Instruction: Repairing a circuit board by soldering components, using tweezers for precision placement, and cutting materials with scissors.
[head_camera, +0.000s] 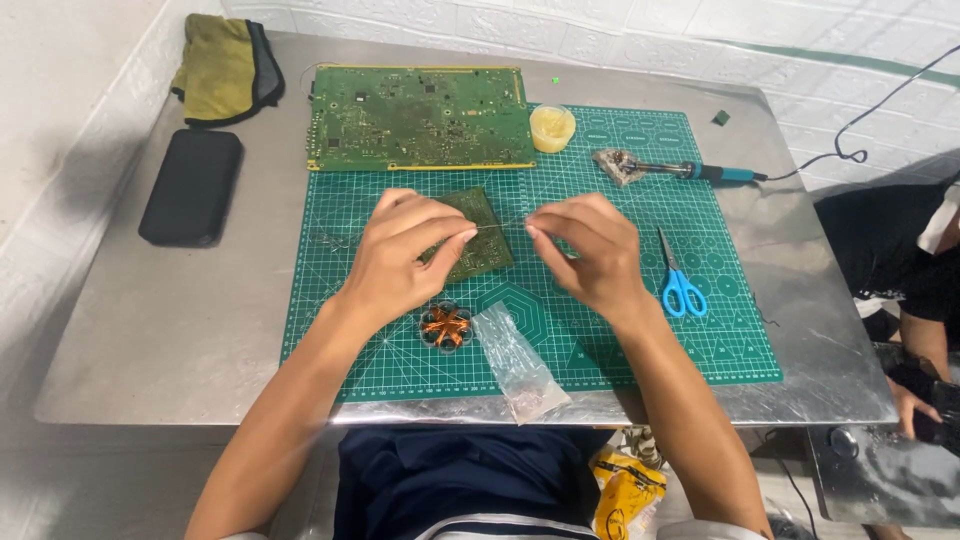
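Pinching a thin wire (500, 227) taut between them, the left hand (400, 255) and right hand (590, 250) hold it with closed fingertips just above the small circuit board (478, 235) on the green mat (620, 330).

Bright, even light falls from above, slightly from the right. The steel table (150, 330) shows soft, smeared glare along its front edge and right side. Both hands cast short, faint shadows on the green cutting mat (620, 340). A dull grey shadow smudges the white wall at left. The picture is sharp in the middle, with mild wide-angle bending at the edges.
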